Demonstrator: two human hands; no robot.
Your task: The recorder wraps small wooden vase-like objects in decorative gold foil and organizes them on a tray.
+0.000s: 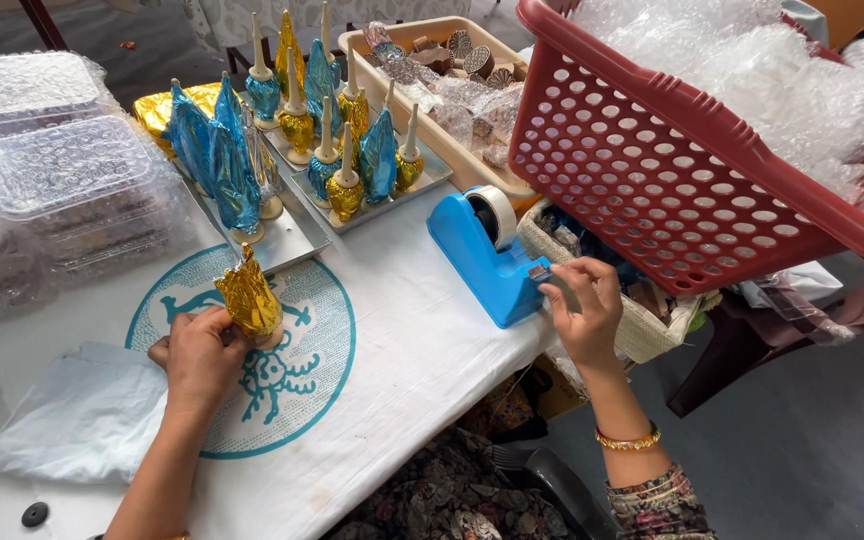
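My left hand [195,357] holds a cone-shaped piece wrapped in gold foil [248,297] upright on the white cloth [392,340], over a teal round print. My right hand [582,308] reaches to the cutter end of a blue tape dispenser [482,262] and pinches the tape end there. The dispenser stands near the table's right edge with a white tape roll in it.
Metal trays [297,238] behind hold several blue and gold foil-wrapped cones. Stacked clear plastic boxes [57,170] stand at left. A red perforated basket [682,170] with bubble wrap sits at right, a beige tray [422,90] of small items behind. A folded pale cloth [82,415] lies at lower left.
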